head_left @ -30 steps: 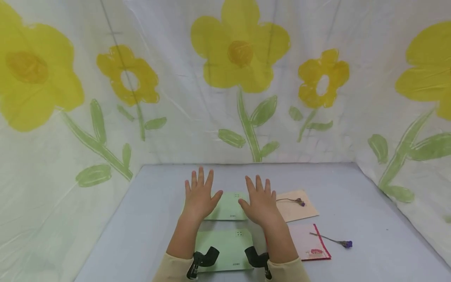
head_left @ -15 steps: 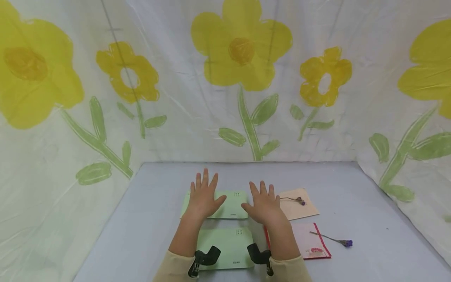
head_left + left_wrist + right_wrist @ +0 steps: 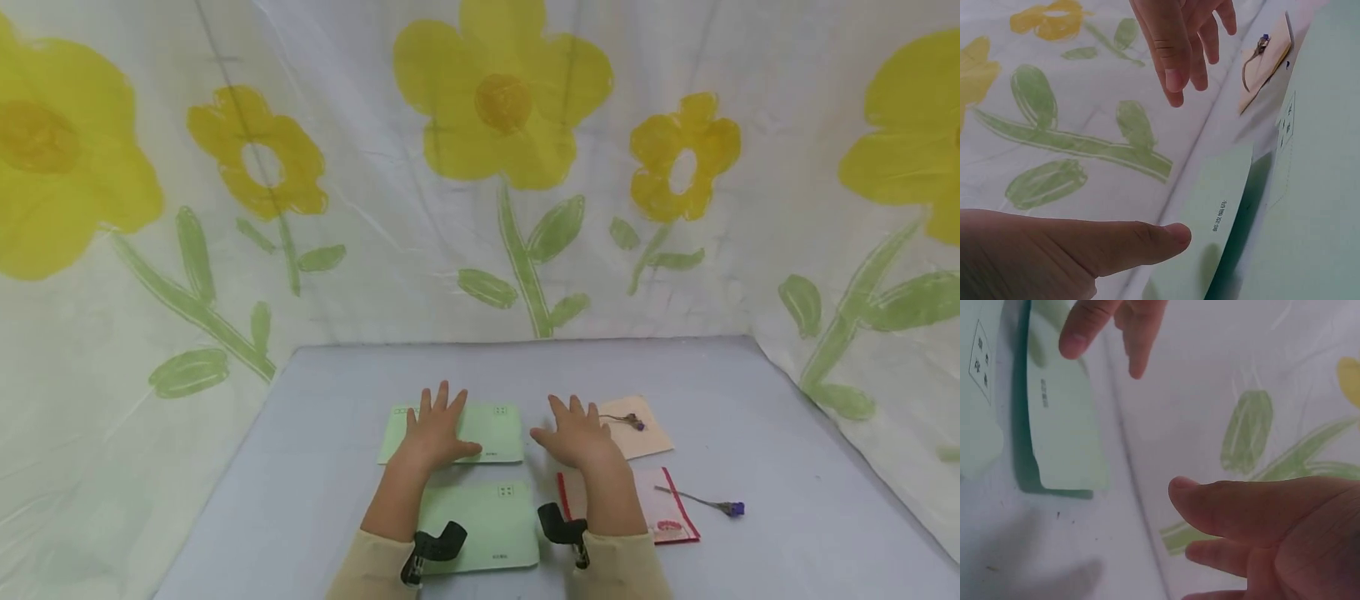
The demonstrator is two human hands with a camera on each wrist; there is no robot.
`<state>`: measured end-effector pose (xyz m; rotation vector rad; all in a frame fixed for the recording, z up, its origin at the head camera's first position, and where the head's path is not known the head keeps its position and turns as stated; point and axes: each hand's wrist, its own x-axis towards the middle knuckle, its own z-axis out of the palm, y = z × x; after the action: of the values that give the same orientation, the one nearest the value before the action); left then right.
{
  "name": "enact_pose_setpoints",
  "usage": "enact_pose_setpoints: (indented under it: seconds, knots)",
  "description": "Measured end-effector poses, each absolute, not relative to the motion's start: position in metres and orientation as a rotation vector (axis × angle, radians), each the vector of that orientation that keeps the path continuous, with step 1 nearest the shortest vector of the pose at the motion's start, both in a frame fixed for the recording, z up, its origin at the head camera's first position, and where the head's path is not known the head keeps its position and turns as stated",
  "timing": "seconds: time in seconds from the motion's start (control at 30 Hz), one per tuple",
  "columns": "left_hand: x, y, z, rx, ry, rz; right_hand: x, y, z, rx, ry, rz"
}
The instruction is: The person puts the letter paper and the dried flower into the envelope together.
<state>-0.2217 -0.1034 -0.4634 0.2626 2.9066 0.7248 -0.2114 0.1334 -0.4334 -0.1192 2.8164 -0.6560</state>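
Spreads the left hand [image 3: 433, 433] wide above the far green envelope [image 3: 495, 429], gripping nothing, seemingly just clear of the paper, judging by a shadow near the thumb. Holds the right hand [image 3: 577, 440] wide too, fingers parted and empty, between that envelope and the peach card [image 3: 641, 443]. Could shove the far envelope askew, rather than lift it, by pressing on its flat face instead of catching an edge.

Just outside the right hand, shows a dried flower [image 3: 637, 423] lying on the peach card. Could flick it off or snap the stem by drifting outward; probably brittle.

Behind the left hand, has the near green envelope [image 3: 483, 525] below the black wrist camera [image 3: 441, 543]; could scuff or shift it by dropping the wrist.

Behind the right hand, has the pink card [image 3: 651, 507] below the right forearm [image 3: 615, 500]. Farther out, shows a second dried flower [image 3: 729, 507] lying across the red border, bloom beyond the card. Could nudge the card and roll that flower loose by lowering the forearm and dragging.
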Motion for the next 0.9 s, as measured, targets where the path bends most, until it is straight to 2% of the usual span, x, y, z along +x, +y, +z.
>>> enact_pose_setpoints:
  seconds: [0.57, 0.73, 0.9]
  knots:
    - [-0.22, -0.106, -0.486, 0.238, 2.819, 0.637, -0.218, 0.153, -0.456, -0.006, 2.79, -0.54]
    - [-0.217, -0.114, -0.484, 0.208, 2.876, 0.58, -0.222, 0.149, -0.458, -0.046, 2.812, -0.609]
    - [-0.222, -0.113, -0.479, 0.232, 2.883, 0.581, -0.223, 0.153, -0.45, 0.044, 2.79, -0.716]
